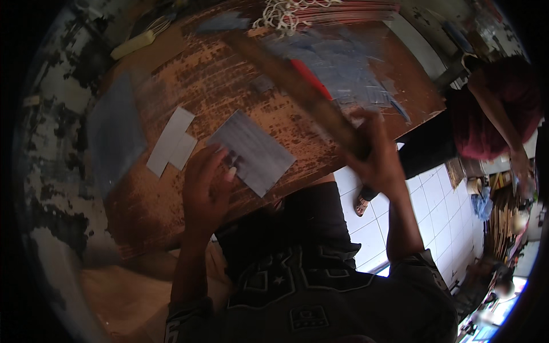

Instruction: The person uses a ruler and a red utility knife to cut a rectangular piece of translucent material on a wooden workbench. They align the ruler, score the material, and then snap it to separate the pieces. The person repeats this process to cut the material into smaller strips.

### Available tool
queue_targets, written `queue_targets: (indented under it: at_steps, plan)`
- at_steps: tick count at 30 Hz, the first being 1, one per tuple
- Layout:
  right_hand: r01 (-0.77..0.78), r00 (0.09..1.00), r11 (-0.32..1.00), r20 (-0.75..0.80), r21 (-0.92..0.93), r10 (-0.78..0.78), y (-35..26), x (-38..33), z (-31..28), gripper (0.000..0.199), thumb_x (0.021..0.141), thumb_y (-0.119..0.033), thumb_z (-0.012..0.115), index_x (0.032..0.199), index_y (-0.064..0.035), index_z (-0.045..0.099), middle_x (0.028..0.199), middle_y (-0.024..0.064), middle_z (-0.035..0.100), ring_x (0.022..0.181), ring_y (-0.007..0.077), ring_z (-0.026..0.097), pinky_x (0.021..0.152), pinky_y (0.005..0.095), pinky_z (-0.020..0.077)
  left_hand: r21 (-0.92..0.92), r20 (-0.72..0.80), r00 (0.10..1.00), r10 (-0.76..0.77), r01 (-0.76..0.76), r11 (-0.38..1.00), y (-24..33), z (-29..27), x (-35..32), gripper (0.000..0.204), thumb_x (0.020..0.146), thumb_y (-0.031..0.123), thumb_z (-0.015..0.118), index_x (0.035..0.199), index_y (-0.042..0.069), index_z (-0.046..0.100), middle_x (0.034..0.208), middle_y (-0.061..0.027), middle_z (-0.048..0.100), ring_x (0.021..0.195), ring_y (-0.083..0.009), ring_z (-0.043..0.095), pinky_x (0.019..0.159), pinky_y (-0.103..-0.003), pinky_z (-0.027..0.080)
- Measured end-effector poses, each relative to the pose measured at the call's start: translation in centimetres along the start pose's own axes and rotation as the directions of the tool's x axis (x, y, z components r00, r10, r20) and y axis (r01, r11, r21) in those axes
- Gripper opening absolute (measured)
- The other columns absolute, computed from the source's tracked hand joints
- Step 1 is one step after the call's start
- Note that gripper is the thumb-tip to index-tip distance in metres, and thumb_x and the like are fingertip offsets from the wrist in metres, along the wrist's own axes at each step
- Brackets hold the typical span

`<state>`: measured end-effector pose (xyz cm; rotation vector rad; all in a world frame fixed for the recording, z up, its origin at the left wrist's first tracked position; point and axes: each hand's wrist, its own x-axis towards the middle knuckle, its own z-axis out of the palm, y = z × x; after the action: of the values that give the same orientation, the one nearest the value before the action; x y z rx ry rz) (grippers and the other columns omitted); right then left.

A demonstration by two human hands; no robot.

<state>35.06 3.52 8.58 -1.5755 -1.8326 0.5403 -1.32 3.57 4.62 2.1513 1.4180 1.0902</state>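
My right hand [377,154], blurred by motion, is closed round one end of a long brown wooden bar [297,86]. The bar slants up and to the left above the worn wooden table [189,74]. A grey rectangular sheet [260,154] lies near the table's front edge. At its left side is my left hand [207,183], thumb and fingers apart, the fingertips over or touching the sheet's edge. Just left of that hand lie pale, narrow pieces [171,140], partly overlapping.
Several thin bluish-grey sheets [349,63] are piled at the far right, beside a red strip [311,79]. White cords [291,12] lie at the back. A large grey sheet [117,134] is at the left. Another person [503,108] bends over at the right, above white floor tiles [434,200].
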Motion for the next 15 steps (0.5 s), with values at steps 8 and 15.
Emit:
queue_targets:
  at_steps: [8, 15]
  plan:
    - [0.014, 1.0, 1.0, 0.012, 0.013, -0.014, 6.3, 10.5, -1.5, 0.069, 0.089, -0.014, 0.088, 0.149, -0.0107, 0.053, 0.096, 0.0183, 0.072, 0.09, 0.0321, 0.075, 0.08, 0.0438, 0.0563, -0.022, -0.035, 0.998, -0.058, 0.057, 0.998, -0.2, 1.9, -2.5, 0.033, 0.102, 0.013, 0.072, 0.133, 0.002, 0.073, 0.139, -0.0184, 0.069, 0.13, -0.0376, 0.065, 0.111, -0.049, 0.052]
    - [0.061, 0.998, 0.967, 0.043, -0.246, -0.052, 9.3, 14.7, -1.4, 0.068, 0.091, -0.024, 0.087, 0.15, -0.0108, 0.056, 0.1, 0.0205, 0.072, 0.097, 0.0367, 0.072, 0.089, 0.0476, 0.0553, 0.039, -0.052, 0.998, -0.03, 0.032, 0.999, -0.7, 2.0, -2.7, 0.033, 0.102, 0.011, 0.072, 0.133, 0.001, 0.074, 0.142, -0.0179, 0.069, 0.129, -0.0368, 0.066, 0.11, -0.048, 0.052]
